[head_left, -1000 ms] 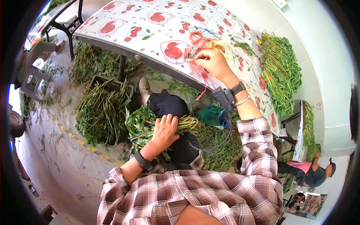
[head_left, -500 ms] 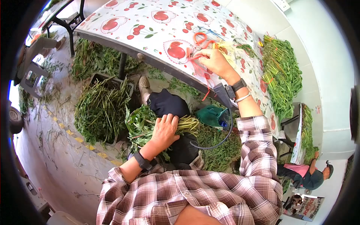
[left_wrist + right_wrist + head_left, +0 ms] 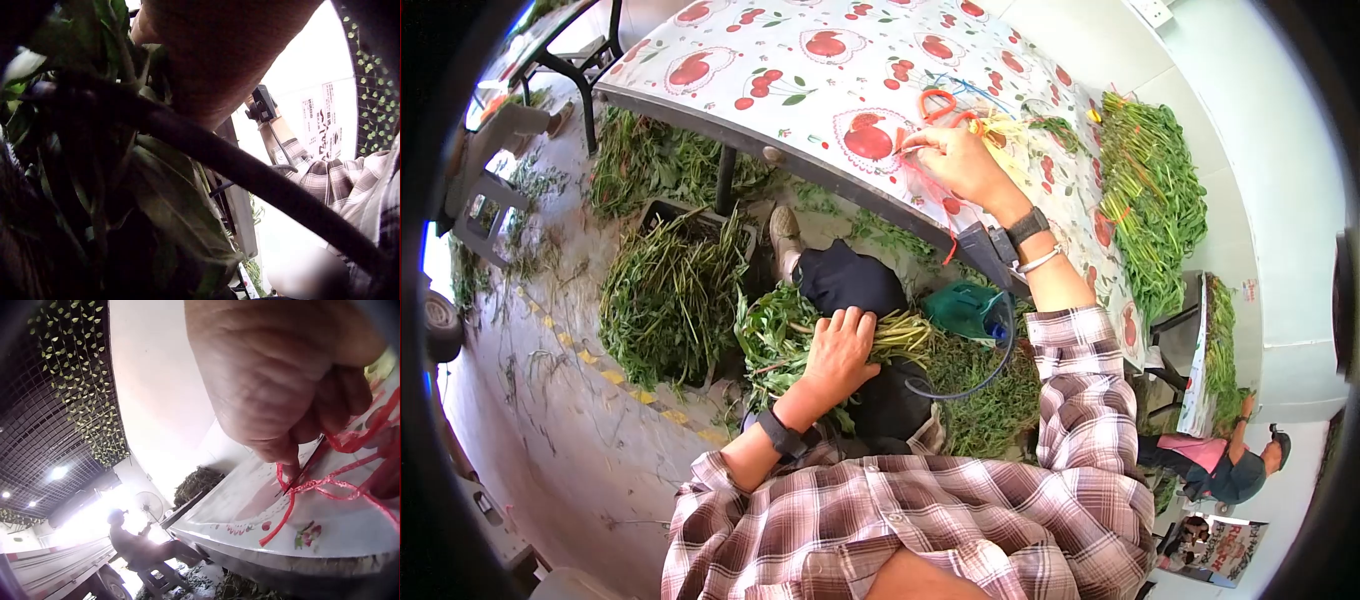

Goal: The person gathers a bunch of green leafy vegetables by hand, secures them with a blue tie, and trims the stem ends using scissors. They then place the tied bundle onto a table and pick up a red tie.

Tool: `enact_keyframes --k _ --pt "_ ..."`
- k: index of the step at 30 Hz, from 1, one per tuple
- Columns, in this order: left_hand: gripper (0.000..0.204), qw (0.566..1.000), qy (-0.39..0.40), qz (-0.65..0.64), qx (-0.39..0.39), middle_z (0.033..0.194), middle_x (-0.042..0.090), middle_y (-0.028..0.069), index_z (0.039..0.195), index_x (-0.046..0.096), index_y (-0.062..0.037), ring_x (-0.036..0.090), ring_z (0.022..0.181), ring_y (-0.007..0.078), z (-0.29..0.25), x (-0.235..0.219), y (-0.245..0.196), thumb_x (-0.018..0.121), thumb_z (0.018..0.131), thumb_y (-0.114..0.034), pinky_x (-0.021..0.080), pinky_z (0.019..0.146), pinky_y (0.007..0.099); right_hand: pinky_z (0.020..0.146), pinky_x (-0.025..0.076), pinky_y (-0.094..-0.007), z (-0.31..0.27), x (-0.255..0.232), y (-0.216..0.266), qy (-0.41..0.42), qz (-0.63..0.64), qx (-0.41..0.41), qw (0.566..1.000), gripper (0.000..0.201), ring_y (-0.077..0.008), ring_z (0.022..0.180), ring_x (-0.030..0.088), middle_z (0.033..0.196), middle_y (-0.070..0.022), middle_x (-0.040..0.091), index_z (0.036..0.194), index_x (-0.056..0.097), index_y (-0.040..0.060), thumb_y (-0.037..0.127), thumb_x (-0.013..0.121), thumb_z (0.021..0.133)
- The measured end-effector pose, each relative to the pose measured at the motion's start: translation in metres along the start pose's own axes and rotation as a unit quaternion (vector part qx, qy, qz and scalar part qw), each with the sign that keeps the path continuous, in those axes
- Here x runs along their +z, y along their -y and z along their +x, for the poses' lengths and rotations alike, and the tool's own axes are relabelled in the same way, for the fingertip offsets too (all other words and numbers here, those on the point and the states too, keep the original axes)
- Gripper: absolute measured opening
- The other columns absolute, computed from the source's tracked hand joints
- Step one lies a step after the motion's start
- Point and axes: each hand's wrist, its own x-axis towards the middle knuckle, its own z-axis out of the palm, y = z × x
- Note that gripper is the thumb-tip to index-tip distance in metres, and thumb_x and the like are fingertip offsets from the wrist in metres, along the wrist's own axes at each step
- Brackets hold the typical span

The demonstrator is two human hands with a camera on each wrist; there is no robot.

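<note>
Trailing over near edge of table (image 3: 785, 120), red string (image 3: 306, 485) is pinched by right hand (image 3: 965, 165); across lap (image 3: 850, 280), greens bundle (image 3: 900, 335) is clamped by left hand (image 3: 837, 350). Single strand best drawn out slowly, bundle kept snug.

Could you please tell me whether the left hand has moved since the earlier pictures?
No, not visibly: judged against the table edge in the head view, the left hand stays in place over the green bunch.
</note>
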Motion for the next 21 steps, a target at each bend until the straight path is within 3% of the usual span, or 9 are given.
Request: enact_keyframes --k 2,4,6,7,14,16,18,20,21 --pt "0.067 1.000 -0.003 0.003 -0.002 0.099 0.048 0.0091 0.112 0.049 -0.0051 0.049 0.097 0.0261 0.000 0.001 0.000 0.082 0.059 -0.030 0.039 0.078 0.0379 0.049 0.034 -0.0241 0.000 0.002 -0.001 -0.017 0.013 -0.053 0.998 0.025 -0.0053 0.054 0.042 0.061 0.0005 0.051 0.104 0.070 0.0040 0.010 0.053 0.086" --pt "0.067 1.000 -0.006 0.000 0.002 0.099 0.048 0.0092 0.112 0.049 -0.0051 0.049 0.097 0.0262 0.000 0.001 0.001 0.082 0.059 -0.030 0.039 0.078 0.0379 0.051 0.036 -0.0247 0.000 0.004 -0.001 -0.022 0.024 -0.055 0.998 0.023 -0.0057 0.055 0.044 0.063 -0.0007 0.054 0.103 0.070 0.0038 0.012 0.054 0.088" --pt "0.067 1.000 -0.008 -0.002 0.006 0.099 0.048 0.0094 0.111 0.049 -0.0050 0.049 0.096 0.0264 0.001 0.002 0.001 0.082 0.058 -0.029 0.039 0.078 0.0380 0.063 0.048 -0.0371 0.001 0.005 -0.001 -0.020 0.011 -0.037 0.999 0.023 -0.0275 0.071 0.065 0.078 -0.0148 0.067 0.097 0.071 0.0080 0.016 0.052 0.086" --pt "0.066 1.000 -0.010 -0.005 0.005 0.099 0.049 0.0095 0.111 0.049 -0.0050 0.049 0.096 0.0265 0.001 0.002 0.001 0.082 0.058 -0.029 0.039 0.077 0.0381 0.062 0.047 -0.0370 0.004 0.008 -0.006 -0.047 0.026 -0.081 0.995 0.022 -0.0282 0.069 0.064 0.077 -0.0145 0.066 0.095 0.071 0.0092 0.017 0.051 0.087" --pt "0.066 1.000 -0.013 -0.006 0.004 0.098 0.049 0.0094 0.110 0.050 -0.0047 0.050 0.095 0.0266 0.000 0.004 0.003 0.081 0.058 -0.029 0.040 0.077 0.0380 0.064 0.048 -0.0357 -0.001 -0.005 -0.002 -0.021 -0.065 -0.049 0.996 0.025 -0.0256 0.071 0.064 0.078 -0.0130 0.066 0.101 0.069 0.0092 0.018 0.058 0.081" --pt "0.066 1.000 -0.014 -0.004 0.005 0.098 0.049 0.0094 0.111 0.050 -0.0046 0.050 0.094 0.0265 0.000 0.003 0.003 0.082 0.058 -0.029 0.040 0.077 0.0380 0.069 0.049 -0.0319 -0.001 -0.017 -0.009 0.051 0.022 -0.065 0.996 0.033 -0.0210 0.076 0.064 0.083 -0.0131 0.066 0.105 0.068 0.0070 0.019 0.065 0.075" --pt "0.067 1.000 -0.014 -0.004 0.007 0.097 0.049 0.0094 0.111 0.050 -0.0045 0.050 0.094 0.0264 0.000 0.002 0.003 0.082 0.057 -0.029 0.040 0.077 0.0380 0.072 0.049 -0.0288 0.002 -0.024 -0.021 0.056 0.027 -0.096 0.993 0.033 -0.0161 0.079 0.062 0.087 -0.0108 0.067 0.105 0.067 0.0037 0.019 0.069 0.076" --pt "0.068 1.000 -0.015 -0.008 0.012 0.097 0.049 0.0093 0.112 0.050 -0.0043 0.050 0.094 0.0263 0.001 0.001 0.004 0.082 0.057 -0.029 0.040 0.077 0.0379 0.073 0.049 -0.0275 0.003 -0.030 -0.025 0.041 0.137 -0.083 0.986 0.029 -0.0133 0.081 0.061 0.088 -0.0068 0.068 0.104 0.068 0.0021 0.019 0.068 0.081" --pt "0.068 1.000 -0.015 -0.009 0.013 0.097 0.049 0.0093 0.112 0.050 -0.0043 0.050 0.094 0.0263 0.001 0.000 0.003 0.082 0.057 -0.029 0.040 0.077 0.0379 0.069 0.048 -0.0254 0.000 -0.041 -0.018 0.040 0.161 -0.020 0.986 0.025 -0.0098 0.077 0.059 0.087 -0.0038 0.067 0.102 0.068 0.0010 0.018 0.066 0.084"
